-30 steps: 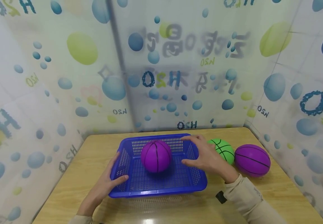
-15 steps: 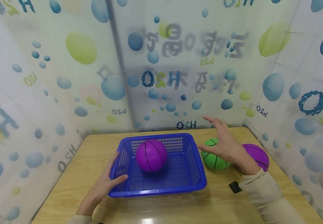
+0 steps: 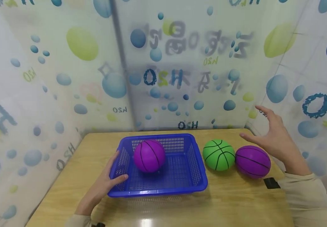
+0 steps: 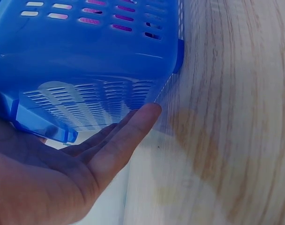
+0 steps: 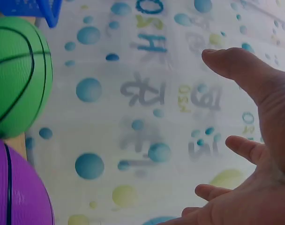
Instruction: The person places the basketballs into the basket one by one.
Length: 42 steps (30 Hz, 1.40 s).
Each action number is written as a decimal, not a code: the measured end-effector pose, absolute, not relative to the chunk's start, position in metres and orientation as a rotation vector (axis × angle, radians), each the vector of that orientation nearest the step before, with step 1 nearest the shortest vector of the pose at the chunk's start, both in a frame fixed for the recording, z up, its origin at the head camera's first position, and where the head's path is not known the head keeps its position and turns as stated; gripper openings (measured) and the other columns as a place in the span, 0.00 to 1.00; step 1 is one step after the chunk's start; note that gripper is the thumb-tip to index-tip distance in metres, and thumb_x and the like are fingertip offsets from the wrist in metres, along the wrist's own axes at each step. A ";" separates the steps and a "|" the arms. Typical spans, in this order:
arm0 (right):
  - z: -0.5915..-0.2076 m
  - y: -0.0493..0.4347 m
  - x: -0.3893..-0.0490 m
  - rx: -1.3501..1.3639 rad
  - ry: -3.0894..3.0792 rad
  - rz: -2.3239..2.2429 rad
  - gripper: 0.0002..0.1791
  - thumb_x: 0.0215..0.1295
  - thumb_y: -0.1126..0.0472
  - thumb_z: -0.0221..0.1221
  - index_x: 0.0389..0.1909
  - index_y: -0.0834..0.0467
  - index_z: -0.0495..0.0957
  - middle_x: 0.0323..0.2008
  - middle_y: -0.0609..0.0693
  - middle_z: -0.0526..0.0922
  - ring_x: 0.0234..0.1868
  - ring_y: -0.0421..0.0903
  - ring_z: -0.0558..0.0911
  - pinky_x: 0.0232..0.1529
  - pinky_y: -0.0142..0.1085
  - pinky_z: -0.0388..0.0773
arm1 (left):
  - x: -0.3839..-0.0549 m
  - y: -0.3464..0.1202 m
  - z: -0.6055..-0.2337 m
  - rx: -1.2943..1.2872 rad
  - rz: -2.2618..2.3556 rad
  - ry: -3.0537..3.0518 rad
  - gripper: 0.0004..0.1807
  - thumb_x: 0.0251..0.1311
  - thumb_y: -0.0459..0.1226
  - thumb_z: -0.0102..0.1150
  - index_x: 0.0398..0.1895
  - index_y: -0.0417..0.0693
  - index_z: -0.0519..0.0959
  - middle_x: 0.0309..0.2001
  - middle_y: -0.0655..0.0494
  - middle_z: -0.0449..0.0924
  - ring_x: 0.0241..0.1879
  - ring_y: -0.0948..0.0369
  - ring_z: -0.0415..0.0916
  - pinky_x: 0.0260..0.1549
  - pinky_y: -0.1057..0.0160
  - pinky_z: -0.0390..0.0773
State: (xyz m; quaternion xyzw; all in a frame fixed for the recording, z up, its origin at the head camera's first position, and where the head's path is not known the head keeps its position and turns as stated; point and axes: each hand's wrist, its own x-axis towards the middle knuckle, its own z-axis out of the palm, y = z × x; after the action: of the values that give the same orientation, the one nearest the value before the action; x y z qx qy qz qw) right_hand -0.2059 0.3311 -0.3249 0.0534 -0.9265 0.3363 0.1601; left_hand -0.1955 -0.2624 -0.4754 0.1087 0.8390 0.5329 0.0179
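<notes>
A blue plastic basket [image 3: 174, 190] with slotted walls stands on the wooden table. One purple ball [image 3: 149, 156] with black lines sits inside it, towards the left end. My left hand [image 3: 101, 186] grips the basket's left end, thumb over the rim and fingers along the outer wall; the left wrist view shows those fingers [image 4: 119, 145] against the slotted side. To the right of the basket lie a green ball [image 3: 219, 155] and a second purple ball [image 3: 253, 161], side by side. Above and right of that purple ball, my right hand [image 3: 278, 142] hovers with fingers spread, holding nothing.
The wooden table [image 3: 203, 208] runs back to a hanging sheet [image 3: 163, 63] printed with blue and green spots. Similar printed sheets enclose the left and right sides. A black strap [image 3: 272, 183] shows at the right wrist.
My right hand has moved right, from over the basket, past the green ball, to above the second purple ball. The ball in the basket has rolled left. My left hand keeps its grip.
</notes>
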 end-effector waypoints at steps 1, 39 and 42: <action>-0.326 0.337 -0.205 0.136 -2.646 0.973 0.67 0.66 0.43 0.79 0.93 0.47 0.43 0.88 0.72 0.44 0.84 0.79 0.48 0.67 0.87 0.55 | -0.196 -0.263 -0.475 0.338 1.655 2.609 0.59 0.71 0.42 0.72 0.94 0.60 0.43 0.92 0.40 0.36 0.87 0.28 0.37 0.78 0.17 0.42; -0.465 0.391 -0.204 -0.112 -2.815 1.411 0.67 0.73 0.44 0.74 0.92 0.57 0.34 0.79 0.82 0.55 0.71 0.81 0.70 0.63 0.61 0.80 | -0.198 -0.261 -0.474 0.333 1.654 2.626 0.59 0.71 0.40 0.73 0.94 0.58 0.44 0.92 0.41 0.37 0.87 0.29 0.38 0.79 0.19 0.42; -0.468 0.391 -0.203 -0.124 -2.820 1.421 0.67 0.73 0.44 0.73 0.92 0.58 0.33 0.79 0.82 0.55 0.71 0.80 0.69 0.64 0.63 0.79 | -0.198 -0.260 -0.474 0.329 1.644 2.625 0.59 0.71 0.40 0.73 0.94 0.58 0.43 0.92 0.41 0.37 0.87 0.29 0.38 0.79 0.19 0.42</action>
State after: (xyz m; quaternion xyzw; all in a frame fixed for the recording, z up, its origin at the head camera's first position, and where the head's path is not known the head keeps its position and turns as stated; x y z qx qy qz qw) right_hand -0.2026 0.3913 -0.4681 -0.0392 -0.8923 0.4496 -0.0095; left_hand -0.1979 -0.2602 -0.4745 0.1056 0.8427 0.5277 0.0136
